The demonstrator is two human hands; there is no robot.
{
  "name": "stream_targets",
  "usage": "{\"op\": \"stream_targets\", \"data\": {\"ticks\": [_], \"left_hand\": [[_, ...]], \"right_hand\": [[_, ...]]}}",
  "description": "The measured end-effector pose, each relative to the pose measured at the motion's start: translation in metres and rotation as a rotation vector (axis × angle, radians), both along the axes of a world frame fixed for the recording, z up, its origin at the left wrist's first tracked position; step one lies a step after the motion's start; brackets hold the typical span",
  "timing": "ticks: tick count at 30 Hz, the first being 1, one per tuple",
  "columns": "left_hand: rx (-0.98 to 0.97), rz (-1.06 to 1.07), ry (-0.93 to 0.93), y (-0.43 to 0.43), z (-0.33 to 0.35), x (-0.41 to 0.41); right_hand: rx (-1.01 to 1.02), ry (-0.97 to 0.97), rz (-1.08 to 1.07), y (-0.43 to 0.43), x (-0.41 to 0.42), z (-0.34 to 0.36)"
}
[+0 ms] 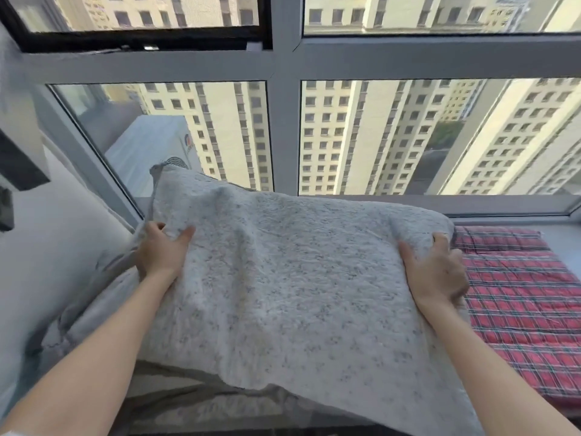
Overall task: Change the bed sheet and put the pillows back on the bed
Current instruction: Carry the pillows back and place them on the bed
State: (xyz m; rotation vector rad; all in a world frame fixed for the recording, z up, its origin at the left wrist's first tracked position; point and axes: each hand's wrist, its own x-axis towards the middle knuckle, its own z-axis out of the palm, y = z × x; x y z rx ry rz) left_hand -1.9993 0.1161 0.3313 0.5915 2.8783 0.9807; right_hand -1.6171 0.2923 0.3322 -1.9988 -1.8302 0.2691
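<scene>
Left hand (pixel 160 253), right hand (pixel 437 272) grip pillow (pixel 283 278) near plaid bedding (pixel 518 294), window (pixel 377 136).

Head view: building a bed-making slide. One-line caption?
Left hand and right hand grip a speckled grey pillow by its ends before a window, red plaid mat to its right.

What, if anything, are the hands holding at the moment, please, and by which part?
Both grip the fleecy grey bedding: left hand on its left edge, right hand on its right edge.
</scene>
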Motion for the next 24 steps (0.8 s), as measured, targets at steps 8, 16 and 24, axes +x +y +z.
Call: {"op": "stream_targets", "data": {"ticks": [8, 16, 24], "left_hand": [[0.213, -0.205, 0.235, 0.041, 0.108, 0.096], [0.378, -0.525, 0.281, 0.067, 0.154, 0.274], [0.389, -0.957, 0.095, 0.076, 0.138, 0.541]], "right_hand": [[0.333, 0.180, 0.032, -0.042, 0.010, 0.056], [0.565, 0.276, -0.192, -0.099, 0.174, 0.083], [0.615, 0.088, -0.594, -0.197, 0.417, 0.086]]}}
